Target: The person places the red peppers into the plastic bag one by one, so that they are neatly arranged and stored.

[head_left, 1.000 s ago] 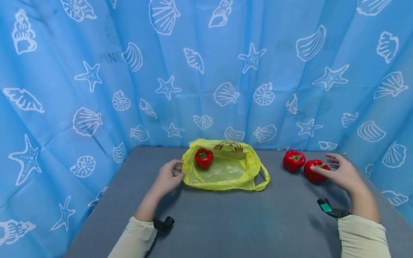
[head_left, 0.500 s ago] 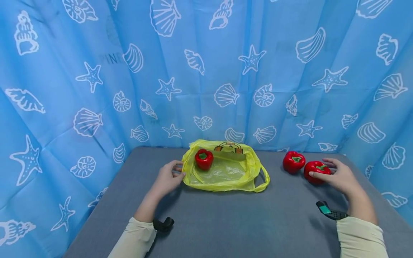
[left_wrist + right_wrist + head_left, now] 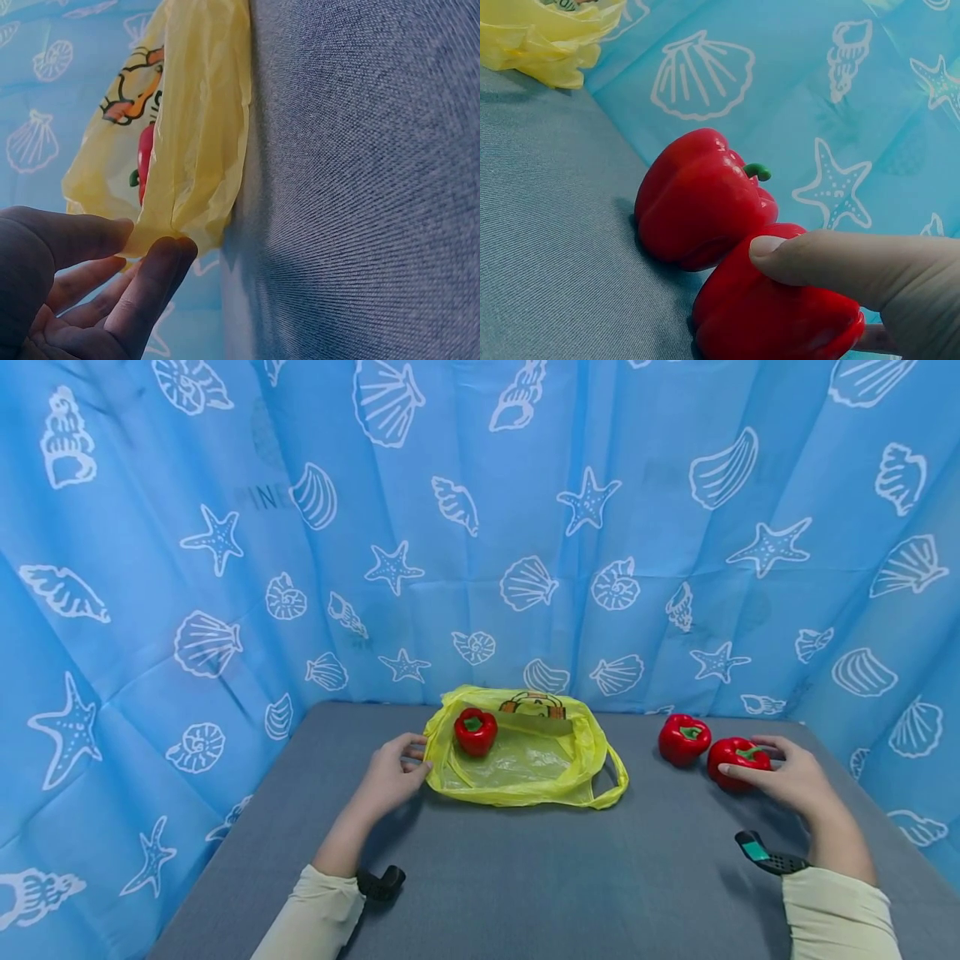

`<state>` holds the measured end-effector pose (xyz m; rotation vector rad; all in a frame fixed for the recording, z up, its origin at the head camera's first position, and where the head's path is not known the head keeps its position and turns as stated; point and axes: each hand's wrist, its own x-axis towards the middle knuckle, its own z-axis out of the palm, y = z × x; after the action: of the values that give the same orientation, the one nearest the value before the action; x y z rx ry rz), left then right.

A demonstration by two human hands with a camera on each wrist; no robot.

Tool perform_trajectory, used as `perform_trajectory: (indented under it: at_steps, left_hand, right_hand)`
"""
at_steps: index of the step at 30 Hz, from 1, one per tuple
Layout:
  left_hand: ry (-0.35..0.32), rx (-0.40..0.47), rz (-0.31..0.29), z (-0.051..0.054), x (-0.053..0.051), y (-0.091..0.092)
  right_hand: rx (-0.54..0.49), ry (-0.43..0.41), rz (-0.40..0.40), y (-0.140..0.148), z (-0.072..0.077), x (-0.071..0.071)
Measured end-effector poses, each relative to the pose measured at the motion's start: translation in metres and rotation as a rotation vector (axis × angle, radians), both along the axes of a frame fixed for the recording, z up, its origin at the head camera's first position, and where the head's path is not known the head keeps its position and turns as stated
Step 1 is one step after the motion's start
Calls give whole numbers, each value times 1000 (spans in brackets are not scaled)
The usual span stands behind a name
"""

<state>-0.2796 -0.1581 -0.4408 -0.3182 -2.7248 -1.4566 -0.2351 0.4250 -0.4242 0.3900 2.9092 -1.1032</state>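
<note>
On the table lies a yellow plastic bag (image 3: pixel 498 793), its mouth spread toward me, with one red bell pepper (image 3: pixel 476 737) inside at its left. My left hand (image 3: pixel 392 770) pinches the bag's left edge between thumb and fingers, as the left wrist view shows. Far to the right, my right hand (image 3: pixel 797 781) grips a red bell pepper (image 3: pixel 772 319), thumb on its near side and fingers behind, mostly hidden. That pepper rests on the table. Touching or nearly touching it on the left is another red bell pepper (image 3: pixel 705 199) with a green stem.
A grey cloth-covered table (image 3: pixel 555 877) stretches between both arms. Behind it hangs a blue curtain (image 3: pixel 480 527) with white shells and starfish. The bag's handle loop (image 3: pixel 618 777) lies at its right side.
My right hand has come down and closed round the right-hand pepper. The left hand stays at the bag's edge. The head view has tilted up slightly.
</note>
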Motion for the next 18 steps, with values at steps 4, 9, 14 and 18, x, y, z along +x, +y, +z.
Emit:
perform_trajectory:
  at_steps: [4, 9, 14, 18]
  left_hand:
    - [2, -1, 3, 0, 0, 0]
    - [2, -1, 4, 0, 1, 0]
    - [1, -3, 3, 0, 0, 0]
    - [1, -1, 1, 0, 0, 0]
  right_hand:
    - [2, 8, -14, -1, 1, 1]
    - [18, 37, -27, -1, 0, 2]
    - [22, 65, -48, 2, -3, 1]
    - [19, 89, -78, 4, -4, 0]
